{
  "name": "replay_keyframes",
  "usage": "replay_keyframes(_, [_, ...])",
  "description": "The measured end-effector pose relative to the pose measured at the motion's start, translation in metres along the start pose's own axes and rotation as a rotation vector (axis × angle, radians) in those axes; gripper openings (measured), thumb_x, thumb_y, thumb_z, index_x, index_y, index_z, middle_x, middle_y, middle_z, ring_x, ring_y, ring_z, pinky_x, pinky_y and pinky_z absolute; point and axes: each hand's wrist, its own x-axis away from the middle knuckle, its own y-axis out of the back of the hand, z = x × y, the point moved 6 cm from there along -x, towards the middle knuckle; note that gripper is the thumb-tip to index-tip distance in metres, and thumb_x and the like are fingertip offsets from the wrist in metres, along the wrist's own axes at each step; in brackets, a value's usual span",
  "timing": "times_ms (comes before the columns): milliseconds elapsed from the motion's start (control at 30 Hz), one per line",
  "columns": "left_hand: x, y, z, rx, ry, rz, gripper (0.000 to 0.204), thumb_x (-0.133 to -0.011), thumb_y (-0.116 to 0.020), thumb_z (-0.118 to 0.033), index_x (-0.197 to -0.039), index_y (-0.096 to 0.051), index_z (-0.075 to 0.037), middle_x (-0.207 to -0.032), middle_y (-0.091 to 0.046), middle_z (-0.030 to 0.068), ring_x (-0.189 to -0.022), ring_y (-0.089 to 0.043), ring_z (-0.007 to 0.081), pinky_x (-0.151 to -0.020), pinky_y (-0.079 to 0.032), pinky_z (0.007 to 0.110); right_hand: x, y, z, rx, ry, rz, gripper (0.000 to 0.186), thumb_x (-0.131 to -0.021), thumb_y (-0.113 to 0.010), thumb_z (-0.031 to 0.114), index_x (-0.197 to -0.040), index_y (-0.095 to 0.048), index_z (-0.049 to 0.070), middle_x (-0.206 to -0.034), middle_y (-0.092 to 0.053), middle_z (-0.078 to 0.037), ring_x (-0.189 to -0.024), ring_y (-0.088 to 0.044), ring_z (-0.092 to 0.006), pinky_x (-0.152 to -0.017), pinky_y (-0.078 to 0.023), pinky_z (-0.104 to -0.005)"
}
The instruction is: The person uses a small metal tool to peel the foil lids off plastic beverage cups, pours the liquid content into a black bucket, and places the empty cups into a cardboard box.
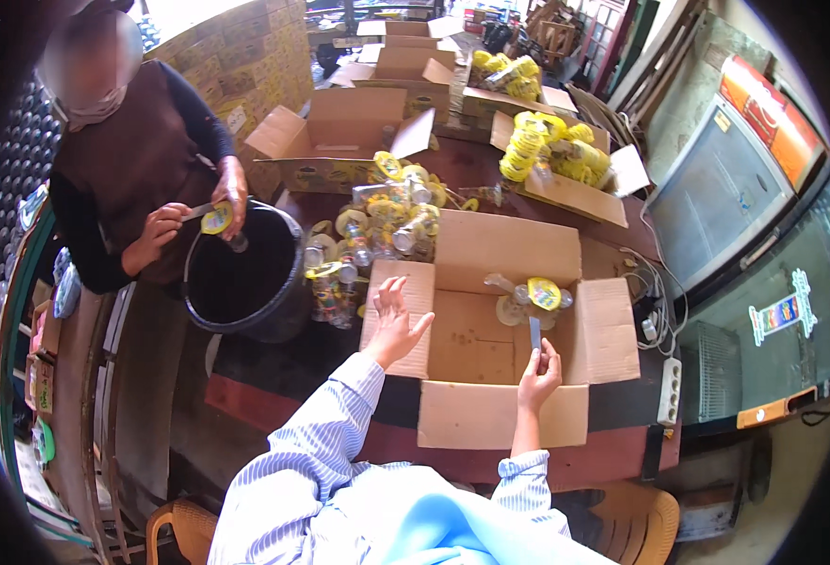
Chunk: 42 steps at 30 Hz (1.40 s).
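In front of me stands an open cardboard box (462, 320) with its flaps folded out. Inside it, toward the right wall, lie a few clear plastic containers with a round yellow label (544, 294). My right hand (539, 377) is closed around a flat grey strip, blade-like (534, 333), pointing up over the box. Above the box's left flap, my left hand (396, 325) is raised with its fingers apart and nothing in it. Left of that flap sits a pile of clear containers with yellow labels and colourful contents (377, 226).
Across at the left, a co-worker holds a yellow-labelled container (217, 218) and a flat strip over a black bucket (245, 273). Behind are more open cartons (354, 122) and yellow bundles (556, 151). A power strip (669, 391) and a glass-door cooler (716, 188) are at right.
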Motion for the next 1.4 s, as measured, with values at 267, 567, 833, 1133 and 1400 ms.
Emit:
replay_keyframes(267, [-0.039, -0.104, -0.086, 0.113, -0.1, 0.231, 0.07, -0.07, -0.068, -0.023, -0.122, -0.028, 0.0, -0.12, -0.029, 0.0183, -0.112, -0.032, 0.0358, -0.095, -0.031, 0.043, -0.025, 0.033, -0.051, -0.155, -0.145, -0.041, 0.021, -0.083, -0.054, 0.005, -0.102, -0.057, 0.0, -0.067, -0.048, 0.003, -0.058, -0.042, -0.0039, -0.053, -0.036, -0.0197])
replay_keyframes(567, [-0.062, -0.205, -0.09, 0.154, -0.002, 0.358, 0.073, -0.066, -0.068, -0.016, -0.125, -0.03, 0.002, -0.122, -0.037, 0.0178, -0.112, -0.038, 0.0337, -0.094, -0.037, 0.039, -0.021, 0.034, -0.057, -0.243, -0.202, 0.044, 0.021, -0.08, -0.057, 0.003, -0.1, -0.059, 0.002, -0.065, -0.046, 0.003, -0.056, -0.043, -0.0042, -0.051, -0.037, -0.0196])
replay_keyframes(833, [-0.063, -0.208, -0.086, 0.119, 0.021, 0.395, 0.044, -0.072, -0.065, -0.013, -0.107, -0.042, 0.0, -0.105, -0.05, 0.0204, -0.103, -0.047, 0.0344, -0.088, -0.039, 0.04, -0.025, 0.032, -0.058, -0.247, -0.197, 0.083, 0.02, -0.079, -0.058, 0.003, -0.098, -0.059, 0.003, -0.062, -0.048, 0.003, -0.052, -0.043, -0.0037, -0.046, -0.036, -0.0187])
replay_keyframes(1133, [-0.041, -0.128, -0.048, 0.24, 0.137, 0.284, 0.044, -0.079, -0.06, -0.021, -0.11, -0.04, 0.003, -0.108, -0.049, 0.0227, -0.105, -0.048, 0.0343, -0.088, -0.039, 0.038, -0.028, 0.034, -0.051, -0.25, -0.199, 0.054, 0.021, -0.08, -0.057, 0.004, -0.101, -0.058, 0.004, -0.065, -0.046, 0.004, -0.053, -0.041, -0.0034, -0.047, -0.036, -0.0188])
replay_keyframes(1400, [0.005, -0.033, -0.048, 1.171, 0.463, 0.089, 0.031, -0.089, -0.05, -0.023, -0.111, -0.039, -0.003, -0.109, -0.051, 0.0094, -0.102, -0.05, 0.017, -0.085, -0.045, 0.035, -0.005, -0.02, -0.034, -1.129, -0.942, 0.007, 0.023, -0.084, -0.055, 0.014, -0.106, -0.057, 0.014, -0.075, -0.056, 0.004, -0.091, -0.052, -0.01, -0.086, -0.037, -0.0344])
